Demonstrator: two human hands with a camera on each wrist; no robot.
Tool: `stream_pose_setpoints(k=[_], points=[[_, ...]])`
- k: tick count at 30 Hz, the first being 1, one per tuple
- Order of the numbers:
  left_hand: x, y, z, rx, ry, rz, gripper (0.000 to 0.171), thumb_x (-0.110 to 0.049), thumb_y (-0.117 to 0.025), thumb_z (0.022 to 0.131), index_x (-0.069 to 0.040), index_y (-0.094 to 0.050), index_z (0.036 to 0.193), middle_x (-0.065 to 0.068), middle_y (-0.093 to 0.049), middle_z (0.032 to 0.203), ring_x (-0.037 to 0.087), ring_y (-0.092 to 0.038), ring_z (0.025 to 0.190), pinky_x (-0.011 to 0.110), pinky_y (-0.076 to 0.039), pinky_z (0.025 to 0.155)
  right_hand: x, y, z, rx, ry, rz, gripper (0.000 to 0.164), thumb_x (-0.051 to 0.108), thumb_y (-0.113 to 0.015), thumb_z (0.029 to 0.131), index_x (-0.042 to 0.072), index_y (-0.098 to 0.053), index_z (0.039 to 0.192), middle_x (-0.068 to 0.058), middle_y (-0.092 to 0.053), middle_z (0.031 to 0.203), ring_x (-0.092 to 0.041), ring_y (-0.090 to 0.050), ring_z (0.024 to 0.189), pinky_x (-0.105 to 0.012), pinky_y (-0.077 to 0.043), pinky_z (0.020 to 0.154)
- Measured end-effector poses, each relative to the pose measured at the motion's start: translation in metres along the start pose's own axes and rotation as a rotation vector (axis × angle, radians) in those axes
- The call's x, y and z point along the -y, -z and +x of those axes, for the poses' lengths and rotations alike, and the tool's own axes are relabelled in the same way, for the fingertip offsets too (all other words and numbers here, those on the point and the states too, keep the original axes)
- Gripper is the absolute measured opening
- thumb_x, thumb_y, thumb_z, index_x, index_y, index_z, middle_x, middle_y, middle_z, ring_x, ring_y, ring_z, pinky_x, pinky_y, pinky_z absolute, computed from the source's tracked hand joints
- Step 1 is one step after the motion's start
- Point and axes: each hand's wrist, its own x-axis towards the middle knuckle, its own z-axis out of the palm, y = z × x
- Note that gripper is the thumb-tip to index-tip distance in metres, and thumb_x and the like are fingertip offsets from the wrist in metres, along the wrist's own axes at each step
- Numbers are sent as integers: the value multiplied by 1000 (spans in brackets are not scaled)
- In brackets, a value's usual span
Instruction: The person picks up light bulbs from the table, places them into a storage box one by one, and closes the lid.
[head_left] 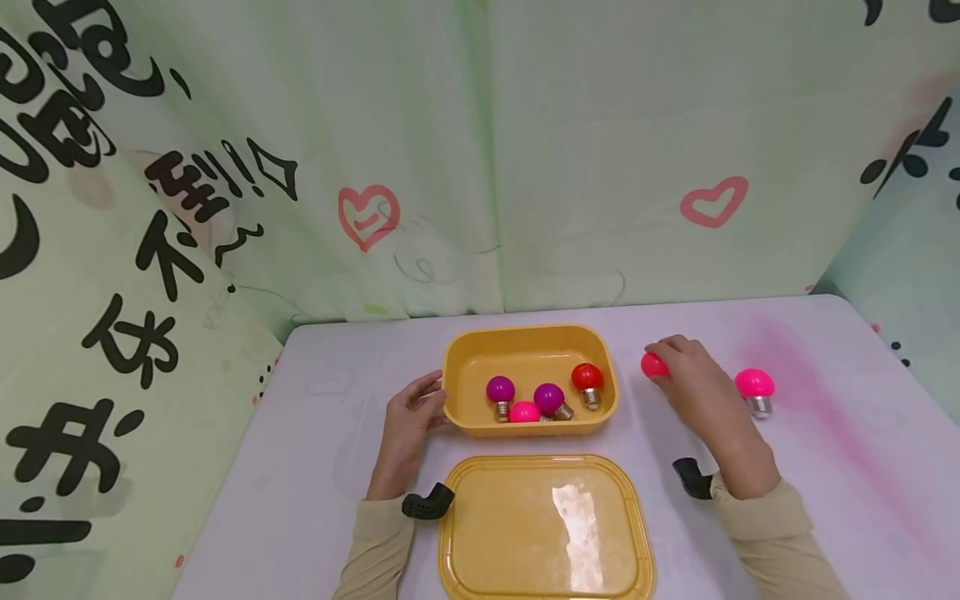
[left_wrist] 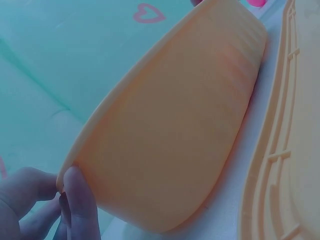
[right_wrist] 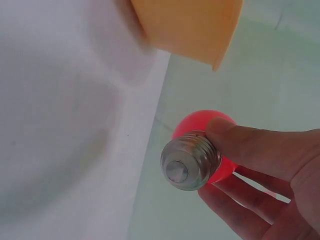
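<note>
In the head view my left hand point(head_left: 411, 421) pinches the left rim of a yellow plastic box point(head_left: 480, 427). The left wrist view shows thumb and finger on either side of that rim. Inside the box lie a red light bulb point(head_left: 587, 377), a pink bulb point(head_left: 524, 412) and two purple bulbs, one purple bulb point(head_left: 500, 388) at the left and another purple bulb point(head_left: 549, 398) nearer the middle. Right of the box, my right hand point(head_left: 697, 387) grips a pinkish-red light bulb point(right_wrist: 205, 122) by its round part, its metal screw base facing the wrist camera.
Another pink bulb point(head_left: 754, 383) stands on the white table point(head_left: 847, 517) to the right of my right hand. A yellow lid point(head_left: 517, 533) lies flat in front of the box. Behind the table hangs a pale green curtain point(head_left: 600, 167) with drawn hearts.
</note>
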Motion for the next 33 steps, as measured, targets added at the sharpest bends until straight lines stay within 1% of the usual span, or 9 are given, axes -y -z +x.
stream_pose_setpoints(k=[7, 11, 15, 24, 28, 33], points=[[0, 1, 1, 12, 4, 3, 37, -11, -66, 95, -9, -63, 132, 16, -59, 129, 22, -63, 96, 24, -59, 70, 14, -2, 9, -9, 34, 36, 45, -4, -77, 79, -7, -61, 121, -27, -58, 120, -45, -51, 114, -58, -52, 91], [-1, 1, 1, 12, 6, 6, 37, -11, -66, 95, -9, -63, 131, 16, -59, 129, 22, -64, 96, 24, -59, 70, 23, -4, 13, -50, 59, 66, 48, -4, -79, 78, -6, -62, 122, -25, -58, 122, -43, -51, 115, -56, -53, 92], [-1, 1, 1, 11, 0, 0, 36, -10, -66, 95, -9, -64, 131, 16, -60, 127, 21, -64, 93, 24, -59, 70, 31, -5, 16, -80, 87, 89, 46, -3, -79, 79, -5, -63, 122, -23, -59, 122, -41, -53, 115, -54, -53, 93], [0, 1, 1, 1, -11, -11, 35, -8, -65, 94, -7, -64, 130, 16, -61, 124, 19, -64, 89, 25, -59, 68, 45, -13, 25, -24, 103, 123, 43, -2, -76, 82, -4, -62, 123, -22, -58, 124, -39, -52, 118, -53, -51, 97], [0, 1, 1, -4, -13, -6, 36, -8, -66, 94, -7, -64, 129, 16, -61, 124, 20, -64, 89, 25, -59, 68, 51, -20, 30, -29, 153, 130, 42, -3, -76, 82, -5, -63, 121, -22, -60, 122, -38, -54, 116, -52, -51, 97], [0, 1, 1, 2, -22, 9, 37, -9, -66, 94, -6, -63, 131, 18, -60, 125, 19, -65, 90, 24, -59, 69, 56, -28, 35, -50, 214, 142, 39, -3, -78, 80, -6, -64, 117, -21, -62, 116, -37, -57, 109, -50, -54, 94]])
